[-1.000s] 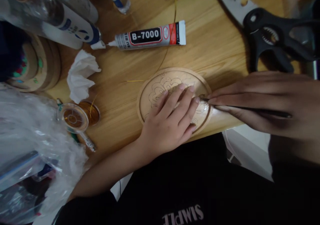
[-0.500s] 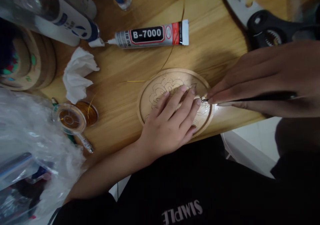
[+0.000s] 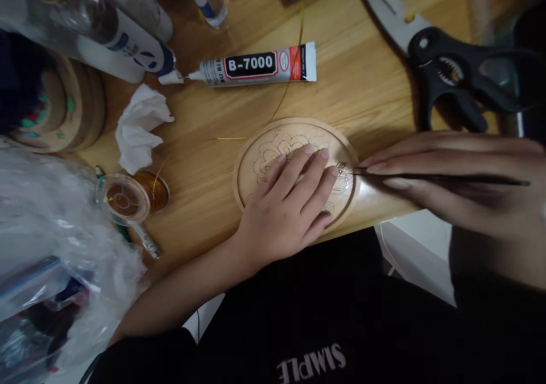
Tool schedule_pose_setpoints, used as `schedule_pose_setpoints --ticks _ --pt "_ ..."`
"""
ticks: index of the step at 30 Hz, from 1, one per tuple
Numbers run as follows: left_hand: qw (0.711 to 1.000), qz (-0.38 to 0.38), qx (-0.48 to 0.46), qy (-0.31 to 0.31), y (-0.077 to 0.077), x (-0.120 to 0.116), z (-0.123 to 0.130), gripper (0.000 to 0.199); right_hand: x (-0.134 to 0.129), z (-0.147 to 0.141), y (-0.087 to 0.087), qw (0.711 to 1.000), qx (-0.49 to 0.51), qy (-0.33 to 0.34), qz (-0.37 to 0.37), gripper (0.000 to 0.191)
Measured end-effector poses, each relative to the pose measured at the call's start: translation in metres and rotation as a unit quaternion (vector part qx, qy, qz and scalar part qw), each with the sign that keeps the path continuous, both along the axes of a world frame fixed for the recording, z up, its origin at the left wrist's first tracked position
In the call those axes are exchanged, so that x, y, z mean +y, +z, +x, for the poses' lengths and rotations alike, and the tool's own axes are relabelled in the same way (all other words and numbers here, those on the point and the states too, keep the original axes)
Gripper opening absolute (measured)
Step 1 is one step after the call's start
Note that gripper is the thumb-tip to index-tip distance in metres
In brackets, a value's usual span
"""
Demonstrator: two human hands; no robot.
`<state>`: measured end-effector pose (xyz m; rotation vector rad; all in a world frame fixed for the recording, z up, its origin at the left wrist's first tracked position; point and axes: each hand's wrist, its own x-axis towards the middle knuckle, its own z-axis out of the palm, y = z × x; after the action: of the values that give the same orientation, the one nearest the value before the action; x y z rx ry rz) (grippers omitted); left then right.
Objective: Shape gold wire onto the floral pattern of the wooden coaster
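A round wooden board (image 3: 347, 145) with a raised rim and a line-drawn flower pattern lies near the table's front edge. My left hand (image 3: 284, 213) rests flat on it, fingers outstretched, covering much of the drawing. From the right, my right hand (image 3: 447, 170) pinches slim dark tweezers (image 3: 460, 178), their tip over the board's right part. Near that tip, small loops of shiny wire (image 3: 341, 180) show on the pattern. A thin gold wire (image 3: 282, 100) runs from above down to the board's upper left edge.
Above the board lies a B-7000 glue tube (image 3: 256, 65); black-handled scissors (image 3: 452, 68) are at upper right. To the left are a crumpled tissue (image 3: 140, 125), a wire spool (image 3: 128, 196), a pen (image 3: 147, 242), plastic bags (image 3: 72, 219) and bottles (image 3: 140, 51).
My right hand has shifted down and slightly right, turning so that more of the tweezers and the scissors shows. My left hand stays on the board. The view has shifted a little.
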<state>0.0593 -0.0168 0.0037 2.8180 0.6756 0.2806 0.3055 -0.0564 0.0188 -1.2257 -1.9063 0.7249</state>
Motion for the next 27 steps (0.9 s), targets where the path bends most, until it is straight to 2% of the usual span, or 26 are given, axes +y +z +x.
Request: schedule_pose_setpoints --ticks 3,7,14,21,27 --pt "1.000 0.002 0.000 0.004 0.000 0.000 0.000 0.049 -0.013 -0.008 -0.007 0.999 0.015 -0.032 0.034 0.052" --pt "1.000 -0.004 -0.010 0.002 0.000 0.001 0.000 0.049 -0.022 -0.017 -0.015 0.996 0.046 -0.067 0.036 0.056" --pt "0.996 -0.079 -0.042 0.003 0.002 0.005 -0.001 0.055 -0.023 -0.021 -0.020 0.996 0.036 -0.081 0.029 0.049" --pt "0.998 -0.055 -0.034 0.000 0.002 0.004 0.000 0.053 -0.021 -0.022 -0.020 0.996 0.040 -0.070 0.044 0.045" --pt "0.999 -0.035 -0.018 -0.001 0.003 0.003 0.001 0.050 -0.021 -0.022 -0.019 0.996 0.028 -0.081 0.026 0.038"
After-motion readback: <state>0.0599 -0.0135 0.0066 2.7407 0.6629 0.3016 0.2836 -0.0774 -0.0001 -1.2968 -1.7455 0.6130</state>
